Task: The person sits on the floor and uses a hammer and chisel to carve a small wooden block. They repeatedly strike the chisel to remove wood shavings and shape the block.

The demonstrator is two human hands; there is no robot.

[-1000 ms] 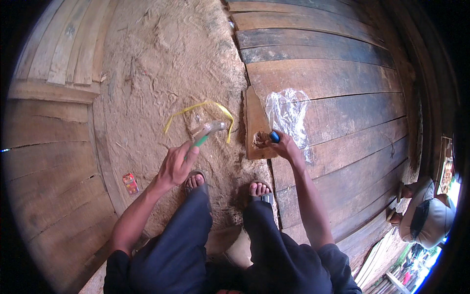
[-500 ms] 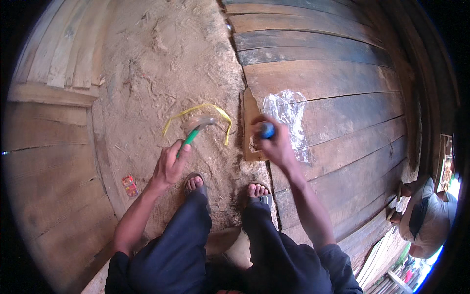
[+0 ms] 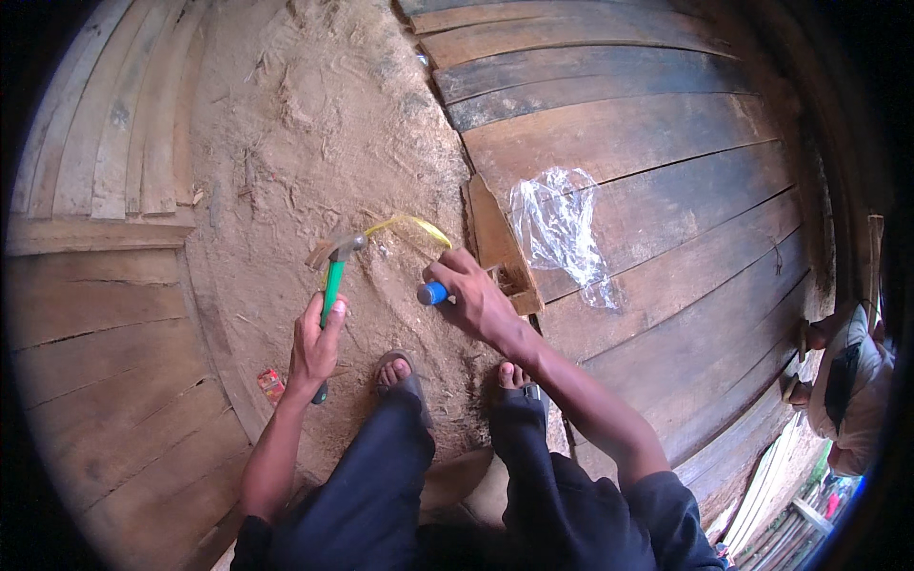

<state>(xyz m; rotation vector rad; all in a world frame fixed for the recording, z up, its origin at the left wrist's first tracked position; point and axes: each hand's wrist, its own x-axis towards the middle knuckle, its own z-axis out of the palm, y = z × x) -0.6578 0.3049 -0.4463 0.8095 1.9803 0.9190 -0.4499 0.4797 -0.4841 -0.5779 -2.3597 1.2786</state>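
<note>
My left hand (image 3: 312, 350) is closed around the green grip of a hammer (image 3: 333, 287), its metal head up and the grip's dark end below my hand. My right hand (image 3: 472, 293) is wrapped round a tool with a blue handle (image 3: 433, 293). Its rounded end points left, and its working end is hidden by my fingers. Just right of that hand, a short wooden board (image 3: 493, 228) with a rough cut-out near its lower end lies along the plank edge. A yellow strap (image 3: 425, 226) curves over the sandy ground between hammer and board.
Crumpled clear plastic (image 3: 562, 228) lies on the wooden planks (image 3: 666, 209) to the right. Wooden boards (image 3: 105, 324) line the left side. A small red packet (image 3: 271, 385) rests on the ground near my left foot. Another person (image 3: 847, 390) is at the far right.
My right hand has moved left off the board with the blue-handled tool, showing the cut-out. My left hand has turned the hammer more upright and shifted it left.
</note>
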